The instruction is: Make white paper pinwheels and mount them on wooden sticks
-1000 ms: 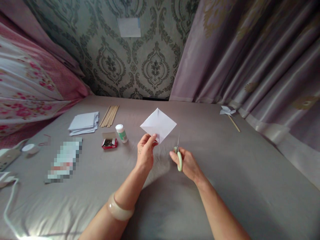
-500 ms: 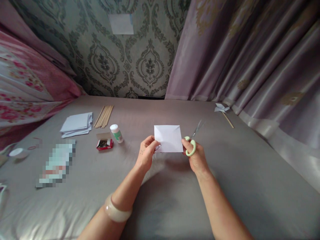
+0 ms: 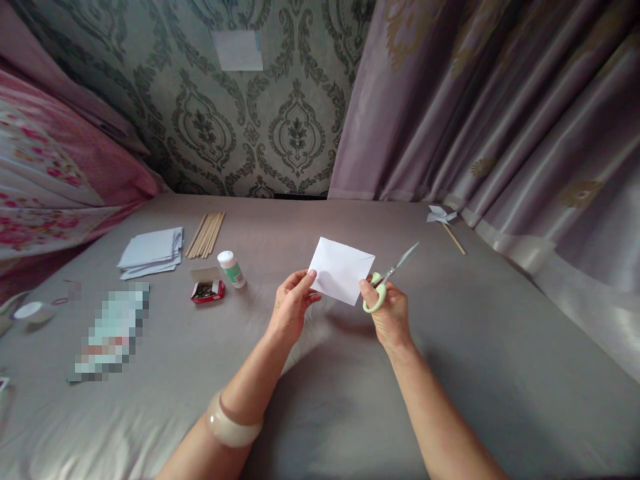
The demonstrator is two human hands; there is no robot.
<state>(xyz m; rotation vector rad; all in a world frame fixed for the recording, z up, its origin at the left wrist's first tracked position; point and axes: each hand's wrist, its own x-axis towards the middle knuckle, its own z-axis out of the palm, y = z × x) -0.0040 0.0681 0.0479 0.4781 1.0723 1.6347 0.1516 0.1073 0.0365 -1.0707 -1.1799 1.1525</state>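
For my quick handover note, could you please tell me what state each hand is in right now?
Left hand: closed, pinching the white paper by its left edge.
Right hand: closed, holding the scissors, at the paper's right edge.

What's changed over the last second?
The white paper has turned from corner-up to a slight tilt. The right hand has come to its edge and taken hold, the scissors now pointing up and rightward. The left hand still grips the paper; the pinwheel lies as before.
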